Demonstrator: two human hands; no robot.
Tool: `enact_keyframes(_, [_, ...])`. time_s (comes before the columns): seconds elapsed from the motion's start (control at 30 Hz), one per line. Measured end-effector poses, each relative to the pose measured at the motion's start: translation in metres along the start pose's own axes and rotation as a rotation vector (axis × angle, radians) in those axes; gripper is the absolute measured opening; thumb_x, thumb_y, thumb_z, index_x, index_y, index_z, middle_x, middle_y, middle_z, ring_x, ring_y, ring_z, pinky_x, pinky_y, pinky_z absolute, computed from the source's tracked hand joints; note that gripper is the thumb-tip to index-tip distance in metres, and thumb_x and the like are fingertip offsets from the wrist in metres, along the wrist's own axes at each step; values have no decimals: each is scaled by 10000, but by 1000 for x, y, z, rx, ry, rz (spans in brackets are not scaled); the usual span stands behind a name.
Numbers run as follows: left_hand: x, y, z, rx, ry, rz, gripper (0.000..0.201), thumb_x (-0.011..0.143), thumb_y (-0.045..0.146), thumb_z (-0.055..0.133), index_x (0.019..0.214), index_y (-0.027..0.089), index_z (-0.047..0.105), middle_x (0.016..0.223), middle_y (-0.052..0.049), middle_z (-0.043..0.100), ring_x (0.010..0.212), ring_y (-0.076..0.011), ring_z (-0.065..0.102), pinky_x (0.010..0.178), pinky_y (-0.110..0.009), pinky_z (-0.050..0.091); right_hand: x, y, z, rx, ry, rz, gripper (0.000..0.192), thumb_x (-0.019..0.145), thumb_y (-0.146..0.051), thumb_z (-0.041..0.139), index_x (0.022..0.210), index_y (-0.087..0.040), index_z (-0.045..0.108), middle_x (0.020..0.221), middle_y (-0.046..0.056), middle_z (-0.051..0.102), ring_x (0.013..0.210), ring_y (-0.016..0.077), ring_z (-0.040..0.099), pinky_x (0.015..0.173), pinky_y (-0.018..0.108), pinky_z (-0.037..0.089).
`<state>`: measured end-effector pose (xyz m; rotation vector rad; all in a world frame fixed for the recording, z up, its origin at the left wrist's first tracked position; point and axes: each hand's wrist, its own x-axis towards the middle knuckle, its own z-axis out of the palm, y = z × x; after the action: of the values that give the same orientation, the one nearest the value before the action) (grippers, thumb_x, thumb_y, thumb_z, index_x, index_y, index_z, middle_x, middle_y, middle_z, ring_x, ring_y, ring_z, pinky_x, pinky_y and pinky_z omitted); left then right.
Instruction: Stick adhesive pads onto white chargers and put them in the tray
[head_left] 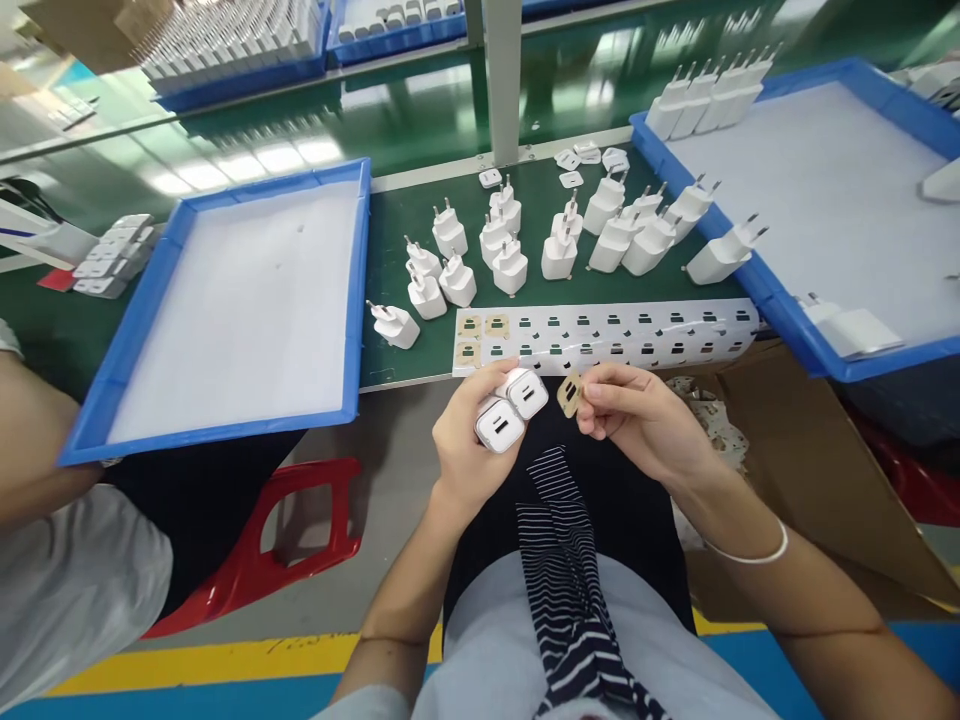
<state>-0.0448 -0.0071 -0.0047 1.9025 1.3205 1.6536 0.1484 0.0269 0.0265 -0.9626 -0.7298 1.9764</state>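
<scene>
My left hand (465, 445) grips two white USB chargers (511, 408) side by side, port faces up. Just right of them, my right hand (637, 415) pinches a small tan sticker (570, 393) between thumb and fingers, close to the chargers but apart from them. Both hands hover over my lap at the bench's front edge. Right above them lies a white sticker sheet (622, 335) with rows of small labels. Several loose white chargers (510, 250) stand on the green bench (397, 300) behind it.
A blue tray (150, 310) with a white liner lies at left. Another blue tray (787, 310) at right holds a few chargers. A red stool (300, 540) and another person's arm (45, 450) are at lower left. A cardboard box (810, 450) sits at right.
</scene>
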Motion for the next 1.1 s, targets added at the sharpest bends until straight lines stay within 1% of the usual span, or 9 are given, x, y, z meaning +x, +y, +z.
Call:
enact_keyframes(0.1, [1,4,7,37,41,32,481,790,113,793,1221,196,598,1204,-124,753,1094,-239,750,938,-381,633,-9,4,7,41,5,-83,127,757,-236,855,691,-184,760,581,-16,686,500,59,632,463,115,479])
enact_keyframes(0.17, [1,6,11,24,69,43,483,789,113,787,1227,195,600,1211,-120,753,1084,-236,751,924,-378,636,-12,6,13,61,17,-146,132,789,-219,827,691,-186,745,561,-24,661,499,51,602,484,124,471])
enact_keyframes(0.23, [2,9,14,-15,78,44,496,776,106,793,1227,189,605,1208,-122,755,1075,-237,752,913,-376,638,-14,6,18,68,16,-179,145,804,-209,813,686,-184,732,552,-24,650,505,54,589,508,138,475])
enact_keyframes(0.4, [3,14,17,-100,65,35,528,741,72,812,1219,183,616,1213,-124,754,1096,-244,748,948,-387,630,-16,5,23,88,7,-202,154,807,-185,794,675,-177,715,528,-24,642,473,62,570,494,160,461])
enact_keyframes(0.5, [3,16,17,-103,62,39,549,725,53,815,1222,175,615,1221,-128,751,1104,-244,745,953,-380,627,-17,7,23,105,20,-213,160,804,-179,789,668,-177,705,523,-23,651,464,66,582,485,160,455])
enact_keyframes(0.67, [2,20,20,-122,53,25,526,740,77,813,1215,178,610,1217,-125,749,1097,-236,744,933,-370,629,-18,11,26,120,40,-249,155,807,-175,783,676,-179,700,536,-24,665,471,67,596,489,161,456])
enact_keyframes(0.87, [2,23,22,-95,61,2,502,760,110,809,1210,198,604,1212,-109,754,1082,-225,747,909,-364,634,-19,14,29,97,65,-283,160,820,-180,779,685,-183,692,550,-24,674,487,69,601,503,167,468])
enact_keyframes(0.97, [1,23,22,-70,65,6,487,774,129,801,1211,202,598,1211,-107,756,1079,-226,748,898,-368,637,-20,15,30,88,74,-300,163,824,-177,774,688,-187,685,551,-28,674,490,70,601,506,169,471])
enact_keyframes(1.1, [2,24,21,-65,78,21,497,765,110,796,1214,195,602,1208,-113,754,1076,-230,748,896,-374,639,-21,15,31,80,84,-320,169,829,-173,765,687,-192,674,548,-34,674,490,68,597,507,170,467])
